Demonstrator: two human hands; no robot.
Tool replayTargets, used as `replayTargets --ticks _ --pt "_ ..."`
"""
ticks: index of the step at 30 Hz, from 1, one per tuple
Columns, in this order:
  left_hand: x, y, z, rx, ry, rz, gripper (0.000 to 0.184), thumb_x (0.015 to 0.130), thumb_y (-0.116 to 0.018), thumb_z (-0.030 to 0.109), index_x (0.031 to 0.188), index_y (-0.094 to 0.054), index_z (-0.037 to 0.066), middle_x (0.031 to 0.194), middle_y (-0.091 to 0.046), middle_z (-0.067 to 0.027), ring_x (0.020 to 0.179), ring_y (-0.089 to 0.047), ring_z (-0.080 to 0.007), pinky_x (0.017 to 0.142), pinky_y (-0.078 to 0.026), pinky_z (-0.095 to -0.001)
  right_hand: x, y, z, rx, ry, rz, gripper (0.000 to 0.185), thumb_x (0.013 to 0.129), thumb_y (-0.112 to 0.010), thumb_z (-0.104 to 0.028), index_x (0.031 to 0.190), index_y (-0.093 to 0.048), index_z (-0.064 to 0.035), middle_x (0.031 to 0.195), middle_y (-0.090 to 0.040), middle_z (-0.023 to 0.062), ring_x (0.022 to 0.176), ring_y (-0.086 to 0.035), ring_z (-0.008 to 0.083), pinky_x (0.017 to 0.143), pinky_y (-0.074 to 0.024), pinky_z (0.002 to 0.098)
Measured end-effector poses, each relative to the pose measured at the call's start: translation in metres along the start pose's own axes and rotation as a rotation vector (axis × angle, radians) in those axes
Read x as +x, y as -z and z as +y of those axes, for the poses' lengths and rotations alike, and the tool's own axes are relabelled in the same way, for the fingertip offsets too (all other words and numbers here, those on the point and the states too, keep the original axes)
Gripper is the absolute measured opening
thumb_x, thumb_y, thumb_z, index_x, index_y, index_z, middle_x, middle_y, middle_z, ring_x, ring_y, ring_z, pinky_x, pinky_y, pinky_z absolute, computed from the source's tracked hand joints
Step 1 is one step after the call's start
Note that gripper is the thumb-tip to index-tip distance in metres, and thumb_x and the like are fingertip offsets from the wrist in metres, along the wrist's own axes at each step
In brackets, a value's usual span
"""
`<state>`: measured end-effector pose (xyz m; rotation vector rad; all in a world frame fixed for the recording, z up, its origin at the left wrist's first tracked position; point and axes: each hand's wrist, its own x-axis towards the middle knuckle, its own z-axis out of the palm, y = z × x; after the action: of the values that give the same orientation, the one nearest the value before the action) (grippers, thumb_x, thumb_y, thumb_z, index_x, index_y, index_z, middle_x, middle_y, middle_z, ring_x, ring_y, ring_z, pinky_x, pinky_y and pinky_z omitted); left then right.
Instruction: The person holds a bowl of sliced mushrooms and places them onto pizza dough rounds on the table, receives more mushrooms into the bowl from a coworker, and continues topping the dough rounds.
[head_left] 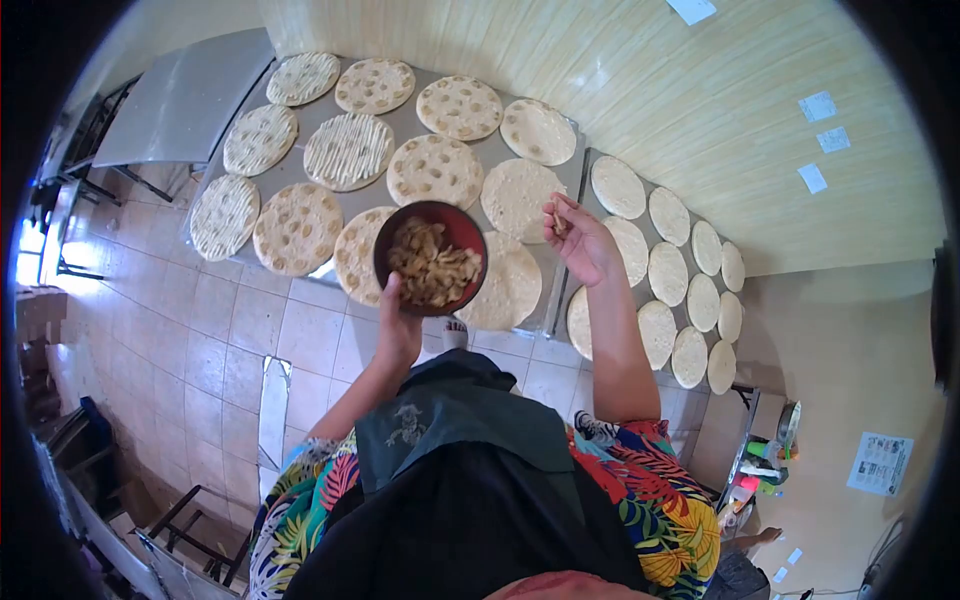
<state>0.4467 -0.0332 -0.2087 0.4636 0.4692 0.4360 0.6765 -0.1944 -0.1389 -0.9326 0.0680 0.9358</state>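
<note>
My left hand (398,325) grips a round bowl (468,232), dark outside and red inside, with the thumb over its rim. Pale brown slices (430,268), perhaps mushroom, partly fill the bowl. To the right, my right hand (583,242) is raised with its fingers curled round a few slices (561,226). Just left of those fingers lies a flat round dough base (522,198) without slices. Another base (503,285) sits partly behind the bowl. Farther back, one base (435,172) is dotted with slices.
A metal table (465,82) carries several rounds, some with white stripes like this one (348,152). On the right, a second table (592,160) holds more plain rounds (668,273). A pale wall (680,120) stands behind. A person's hand (768,536) shows at lower right.
</note>
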Motion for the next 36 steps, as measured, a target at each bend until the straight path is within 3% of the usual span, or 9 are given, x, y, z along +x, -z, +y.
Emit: replayTargets --ticks 5,6,12,18,21,27,31,33,36 --pt "0.009 0.010 -0.012 -0.009 -0.009 0.088 0.061 0.089 -0.050 0.042 0.135 -0.032 0.006 0.135 -0.042 -0.0090 0.125 -0.040 -0.0241 0.105 -0.030 -0.0409 0.082 0.089 -0.056 -0.152 0.050 0.245 0.007 0.085 -0.060 -0.009 0.090 -0.061 -0.0047 0.079 -0.063 0.0069 0.069 -0.061 0.0150 0.064 -0.0526 0.0279" --pt "0.010 0.012 -0.013 0.088 0.001 0.099 0.065 0.089 -0.045 0.047 0.138 -0.027 0.009 0.140 -0.035 -0.0084 0.128 -0.034 -0.0258 0.107 -0.026 -0.0438 0.106 0.115 -0.066 -0.145 0.042 0.241 0.007 0.085 -0.060 -0.009 0.090 -0.061 -0.0047 0.079 -0.063 0.0069 0.069 -0.061 0.0150 0.064 -0.0526 0.0279" --pt "0.023 -0.001 -0.030 0.107 -0.047 0.224 0.068 0.088 -0.045 0.051 0.139 -0.027 0.010 0.139 -0.036 -0.0079 0.128 -0.035 -0.0257 0.106 -0.028 -0.0430 0.261 0.202 -0.105 -0.416 0.154 0.420 0.004 0.078 -0.062 -0.006 0.074 -0.062 -0.0051 0.059 -0.055 0.0026 0.050 -0.051 0.0133 0.046 -0.0424 0.0267" --pt "0.030 -0.009 -0.046 0.137 -0.103 0.313 0.069 0.087 -0.045 0.052 0.139 -0.027 0.010 0.139 -0.036 -0.0087 0.127 -0.036 -0.0265 0.105 -0.029 -0.0428 0.369 0.235 -0.120 -1.007 0.370 0.632 0.006 0.073 -0.060 -0.004 0.073 -0.065 -0.0012 0.052 -0.052 0.0019 0.042 -0.047 0.0104 0.035 -0.0342 0.0243" --pt "0.029 -0.013 -0.049 0.110 -0.096 0.367 0.069 0.087 -0.046 0.052 0.139 -0.026 0.010 0.139 -0.036 -0.0087 0.127 -0.036 -0.0268 0.105 -0.029 -0.0433 0.413 0.275 -0.116 -1.245 0.453 0.644 0.008 0.069 -0.063 -0.009 0.068 -0.066 -0.0019 0.053 -0.057 0.0064 0.045 -0.053 0.0148 0.040 -0.0400 0.0285" --pt "0.033 -0.016 -0.052 0.119 -0.124 0.373 0.070 0.087 -0.046 0.053 0.139 -0.026 0.011 0.139 -0.035 -0.0086 0.127 -0.035 -0.0268 0.105 -0.029 -0.0438 0.385 0.237 -0.117 -1.623 0.418 0.692 0.017 0.062 -0.066 -0.021 0.061 -0.066 -0.0036 0.058 -0.061 0.0143 0.057 -0.061 0.0239 0.059 -0.0476 0.0353" --pt "0.038 -0.017 -0.055 0.117 -0.118 0.395 0.070 0.087 -0.046 0.053 0.139 -0.026 0.011 0.139 -0.035 -0.0086 0.127 -0.035 -0.0267 0.105 -0.029 -0.0438 0.373 0.234 -0.135 -1.544 0.405 0.638 0.013 0.065 -0.064 -0.012 0.072 -0.066 -0.0004 0.069 -0.065 0.0148 0.066 -0.063 0.0227 0.061 -0.0498 0.0339" --pt "0.041 -0.023 -0.054 0.134 -0.137 0.366 0.070 0.087 -0.045 0.053 0.139 -0.026 0.011 0.139 -0.035 -0.0087 0.127 -0.036 -0.0267 0.104 -0.030 -0.0441 0.371 0.252 -0.145 -0.641 0.109 0.299 0.022 0.071 -0.059 0.000 0.093 -0.059 0.0032 0.088 -0.064 0.0172 0.079 -0.063 0.0246 0.066 -0.0525 0.0333" --pt "0.042 -0.025 -0.054 0.144 -0.124 0.362 0.069 0.087 -0.044 0.053 0.139 -0.026 0.011 0.139 -0.035 -0.0087 0.127 -0.036 -0.0267 0.104 -0.030 -0.0444 0.338 0.232 -0.153 -0.471 0.149 0.255 0.023 0.075 -0.055 0.008 0.097 -0.053 0.0027 0.085 -0.061 0.0123 0.082 -0.063 0.0243 0.072 -0.0544 0.0326"
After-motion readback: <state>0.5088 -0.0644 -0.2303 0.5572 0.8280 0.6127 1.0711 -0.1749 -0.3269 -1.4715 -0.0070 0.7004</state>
